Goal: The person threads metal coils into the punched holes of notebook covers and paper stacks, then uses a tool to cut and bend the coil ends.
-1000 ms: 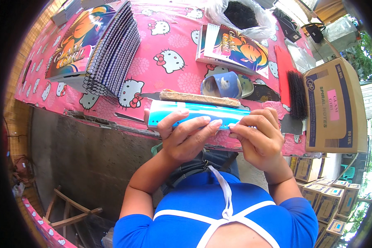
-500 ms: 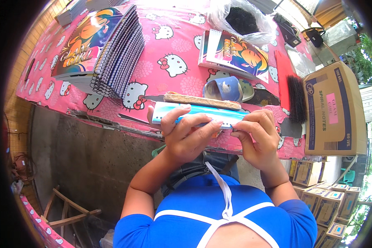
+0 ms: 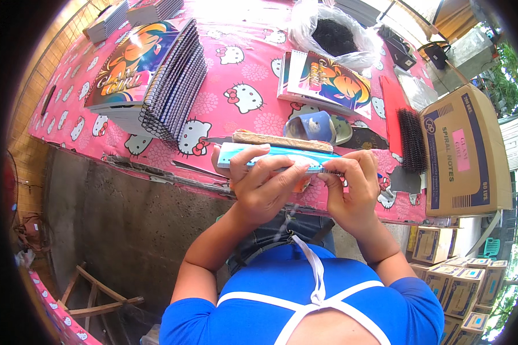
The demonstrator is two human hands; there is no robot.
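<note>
My left hand [image 3: 262, 187] is closed round an unbound notebook [image 3: 290, 159] with a light blue cover, held at the table's near edge with its row of punched holes facing me. Its fingers lie across the holed edge. At the notebook's right end, my right hand [image 3: 354, 187] pinches a thin dark spiral coil at the last holes; most of the coil is hidden by the fingers. A strip of worn wood [image 3: 282, 141] lies just beyond the notebook. Behind that sits a blue slipper-like object [image 3: 311, 126].
Coil-bound notebooks [image 3: 138, 66] are stacked at the left, and a smaller notebook pile [image 3: 334, 80] lies farther back. Black coils fill a plastic bag [image 3: 360, 49]. More dark coils [image 3: 411, 141] stand beside a cardboard box [image 3: 466, 152] on the right. Boxes [image 3: 457, 284] are stacked below.
My right fingers have shifted slightly at the notebook's end, and dark coil now shows at their tips. The left hand keeps its hold. The whole view has tilted a little.
</note>
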